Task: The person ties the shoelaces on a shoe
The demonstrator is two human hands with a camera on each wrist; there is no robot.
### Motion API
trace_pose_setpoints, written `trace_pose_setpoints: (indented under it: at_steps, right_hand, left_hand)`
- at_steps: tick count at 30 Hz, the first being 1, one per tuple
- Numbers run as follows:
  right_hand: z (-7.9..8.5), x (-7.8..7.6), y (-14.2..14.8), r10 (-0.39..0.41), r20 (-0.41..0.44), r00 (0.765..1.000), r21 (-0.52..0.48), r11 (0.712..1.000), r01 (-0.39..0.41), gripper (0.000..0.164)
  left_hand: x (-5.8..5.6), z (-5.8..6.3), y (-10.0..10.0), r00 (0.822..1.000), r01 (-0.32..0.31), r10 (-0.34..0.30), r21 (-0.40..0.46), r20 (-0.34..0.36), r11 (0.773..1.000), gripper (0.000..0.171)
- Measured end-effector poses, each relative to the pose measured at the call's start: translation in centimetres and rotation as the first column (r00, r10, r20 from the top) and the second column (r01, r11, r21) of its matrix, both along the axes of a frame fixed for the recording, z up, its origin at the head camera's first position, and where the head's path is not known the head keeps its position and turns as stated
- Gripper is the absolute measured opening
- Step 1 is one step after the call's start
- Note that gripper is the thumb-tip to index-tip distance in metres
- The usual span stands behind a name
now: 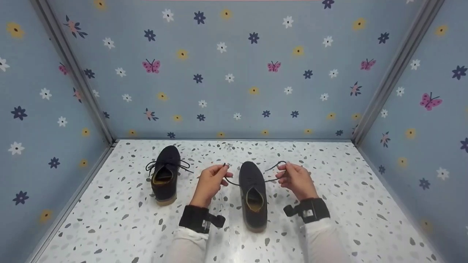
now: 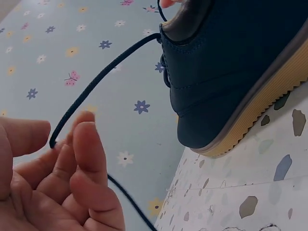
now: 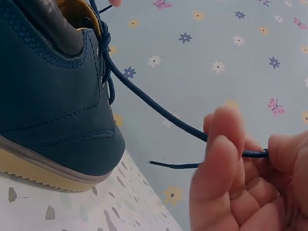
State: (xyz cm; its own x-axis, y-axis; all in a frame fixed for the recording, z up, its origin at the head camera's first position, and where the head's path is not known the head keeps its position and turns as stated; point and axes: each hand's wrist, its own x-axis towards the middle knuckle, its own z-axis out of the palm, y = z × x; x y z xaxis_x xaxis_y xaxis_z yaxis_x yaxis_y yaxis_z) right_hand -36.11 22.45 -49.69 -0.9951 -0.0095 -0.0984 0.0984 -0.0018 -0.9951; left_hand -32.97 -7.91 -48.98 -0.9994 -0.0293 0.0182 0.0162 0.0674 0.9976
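A dark lace-up shoe (image 1: 252, 215) stands between my hands, its toe pointing away from me. To its left, my left hand (image 1: 211, 179) pinches one end of the shoelace (image 2: 103, 74) between thumb and fingers; a loose tail hangs below the fingers in the left wrist view. On the other side, my right hand (image 1: 298, 179) pinches the other lace end, which runs from the eyelets across the fingers. Its free tip (image 3: 173, 166) sticks out past them in the right wrist view. Both lace halves spread outward from the shoe, sagging slightly.
A second dark shoe (image 1: 164, 188) stands further left, its lace tied in a bow. Both shoes are on a white speckled surface (image 1: 120, 223). Blue flowered panels (image 1: 234, 73) enclose the back and both sides, with grey metal strips (image 1: 393, 73) at the corners.
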Motion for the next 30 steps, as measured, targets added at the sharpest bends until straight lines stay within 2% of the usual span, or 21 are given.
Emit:
trace_pose_setpoints:
  at_steps: [6, 12, 16, 20, 25, 30]
  right_hand:
    - [0.08, -0.10, -0.10, 0.029, 0.027, 0.999, -0.054, 0.998, -0.028, 0.033]
    - [0.04, -0.14, -0.16, 0.037, 0.010, 0.999, -0.072, 0.997, -0.036, 0.032]
    - [-0.03, -0.09, -0.13, 0.042, -0.002, 0.999, -0.060, 0.997, -0.042, 0.031]
    - [-0.06, -0.08, 0.00, 0.050, -0.007, 0.999, -0.047, 0.998, -0.050, 0.032]
    - [-0.03, -0.02, 0.01, 0.055, -0.011, 0.998, -0.021, 0.998, -0.055, 0.033]
    - [0.01, 0.05, -0.08, 0.054, -0.011, 0.998, -0.008, 0.998, -0.054, 0.034]
  left_hand:
    - [0.14, 0.09, -0.27, 0.994, 0.090, -0.088, -0.029, 0.064, 0.996, 0.035]
    - [0.12, 0.25, -0.59, 0.980, 0.158, -0.148, -0.069, 0.133, 0.985, 0.040]
    - [0.19, 0.23, -0.59, 0.968, 0.206, -0.192, -0.072, 0.163, 0.976, 0.036]
    - [0.30, 0.21, -0.36, 0.959, 0.240, -0.230, -0.040, 0.165, 0.970, 0.028]
    - [0.27, -0.09, 0.08, 0.969, 0.218, -0.207, -0.070, 0.137, 0.973, 0.022]
    - [0.37, -0.34, 0.31, 0.990, 0.135, -0.123, -0.199, 0.072, 0.971, 0.014]
